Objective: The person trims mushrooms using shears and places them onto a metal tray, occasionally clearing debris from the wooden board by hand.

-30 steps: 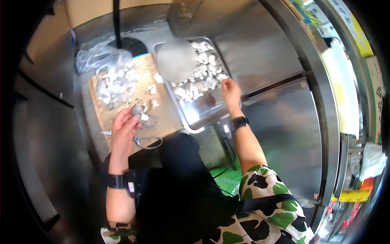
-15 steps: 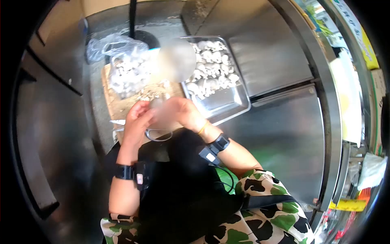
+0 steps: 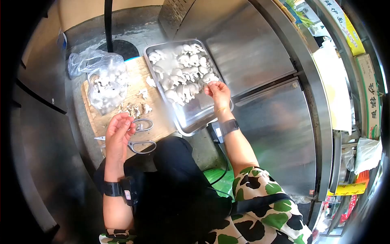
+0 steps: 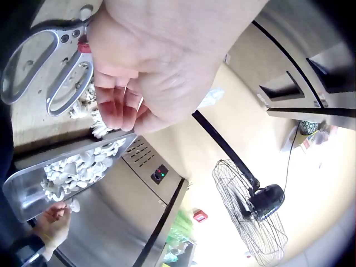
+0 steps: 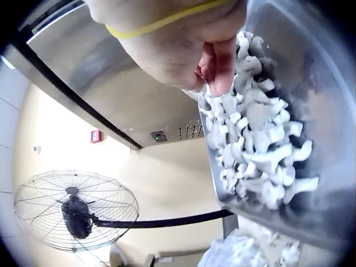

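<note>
At the right edge of a metal tray (image 3: pixel 193 130), my right hand (image 3: pixel 221 97) pinches a pale mushroom (image 4: pixel 74 205) between thumb and fingers. Beside it in the tray lie rows of mushrooms (image 3: pixel 191 72), also visible in the right wrist view (image 5: pixel 270 156), where the right hand (image 5: pixel 183 50) hangs over them. My left hand (image 3: pixel 118 136) hovers above the front of a wooden board (image 3: pixel 162 122), fingers loosely curled, with no object visible in them. Scissors (image 3: pixel 142 147) lie on the board next to it. The left wrist view shows the left hand (image 4: pixel 161 61) from the palm side.
A clear plastic bag of mushrooms (image 3: pixel 107 89) rests on the board's left side, with trimmed scraps (image 3: pixel 132 110) before it. A black pole (image 3: pixel 108 26) rises behind. Steel cabinet doors (image 3: pixel 280 130) flank the tray; a wire fan (image 5: pixel 77 211) stands farther off.
The hands came together over the board, then parted. A mushroom that was in my left hand is gone from it, and my right hand is back at the tray with a mushroom.
</note>
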`<move>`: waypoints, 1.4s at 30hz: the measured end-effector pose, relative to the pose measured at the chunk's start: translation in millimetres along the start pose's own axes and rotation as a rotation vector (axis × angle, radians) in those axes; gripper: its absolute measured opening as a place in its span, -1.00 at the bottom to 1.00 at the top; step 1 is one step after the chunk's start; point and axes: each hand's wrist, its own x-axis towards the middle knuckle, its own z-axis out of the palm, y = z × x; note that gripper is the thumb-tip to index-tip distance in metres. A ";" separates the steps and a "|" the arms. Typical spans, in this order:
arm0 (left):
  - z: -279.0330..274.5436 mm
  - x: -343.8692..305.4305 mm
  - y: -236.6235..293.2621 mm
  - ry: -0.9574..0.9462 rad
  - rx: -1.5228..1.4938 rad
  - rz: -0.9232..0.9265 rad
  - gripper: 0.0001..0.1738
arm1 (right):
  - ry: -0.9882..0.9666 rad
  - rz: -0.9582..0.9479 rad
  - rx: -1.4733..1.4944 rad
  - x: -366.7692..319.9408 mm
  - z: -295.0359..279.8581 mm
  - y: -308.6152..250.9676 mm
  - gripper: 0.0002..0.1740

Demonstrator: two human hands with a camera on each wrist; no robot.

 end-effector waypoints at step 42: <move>-34.4 -171.5 -1.4 0.269 0.476 0.431 -0.91 | -0.555 -0.577 -0.867 -159.8 108.9 10.8 -0.54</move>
